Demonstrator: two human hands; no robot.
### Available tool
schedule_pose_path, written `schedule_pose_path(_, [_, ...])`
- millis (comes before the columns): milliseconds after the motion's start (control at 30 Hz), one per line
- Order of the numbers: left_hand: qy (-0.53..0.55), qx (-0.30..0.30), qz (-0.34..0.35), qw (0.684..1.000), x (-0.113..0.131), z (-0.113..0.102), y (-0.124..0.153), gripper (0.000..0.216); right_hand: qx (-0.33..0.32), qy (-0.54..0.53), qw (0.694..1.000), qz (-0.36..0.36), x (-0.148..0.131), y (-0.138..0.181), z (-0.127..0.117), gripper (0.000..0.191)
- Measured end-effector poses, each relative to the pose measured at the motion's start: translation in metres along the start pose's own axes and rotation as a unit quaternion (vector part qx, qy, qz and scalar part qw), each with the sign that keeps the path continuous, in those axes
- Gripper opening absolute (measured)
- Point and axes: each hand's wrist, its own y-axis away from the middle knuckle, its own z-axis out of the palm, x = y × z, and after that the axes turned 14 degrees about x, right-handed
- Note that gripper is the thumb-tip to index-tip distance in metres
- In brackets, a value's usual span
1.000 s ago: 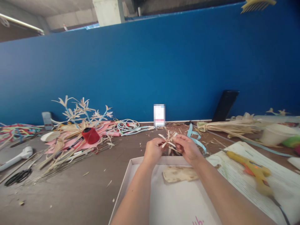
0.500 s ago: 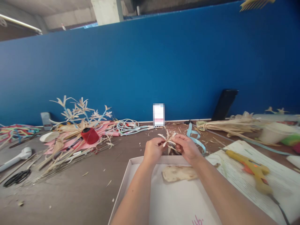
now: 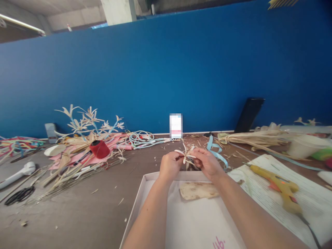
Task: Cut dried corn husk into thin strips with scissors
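Observation:
A small pale flower (image 3: pixel 185 156) made of thin dried strips is held up between my hands, its petals spreading outward. My left hand (image 3: pixel 169 164) is closed, thumb and fingers pinching it from the left. My right hand (image 3: pixel 207 162) pinches a petal on its right side. Both hands are above the far rim of a shallow white box (image 3: pixel 155 221). Inside the box lies a flat, rough, pale wooden piece (image 3: pixel 195 191), partly hidden by my right forearm. Darker bits behind the flower are hard to make out.
To the right, a yellow glue gun (image 3: pixel 277 183) rests on printed paper (image 3: pixel 259 207). Light blue ribbon (image 3: pixel 215 152) curls behind my right hand. At left stand finished strip flowers (image 3: pixel 90 121), a red thread spool (image 3: pixel 99 149) and black scissors (image 3: pixel 19 195). A blue partition (image 3: pixel 155 69) closes the back.
The flower has turned slightly, and its petals point at different angles. My hands stay almost in place, both still pinching it.

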Motion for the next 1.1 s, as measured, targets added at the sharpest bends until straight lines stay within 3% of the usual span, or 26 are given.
schedule_pose_path(367, [0.155, -0.068, -0.159, 0.973, 0.007, 0.0, -0.003, 0.024, 0.005, -0.014, 1.0, -0.005, 0.004, -0.003, -0.002, 0.02])
schedule_pose_path(1100, [0.174, -0.068, -0.236, 0.954, 0.013, 0.001, -0.003, 0.021, -0.02, 0.004, 1.0, 0.002, 0.004, -0.001, -0.001, 0.024])
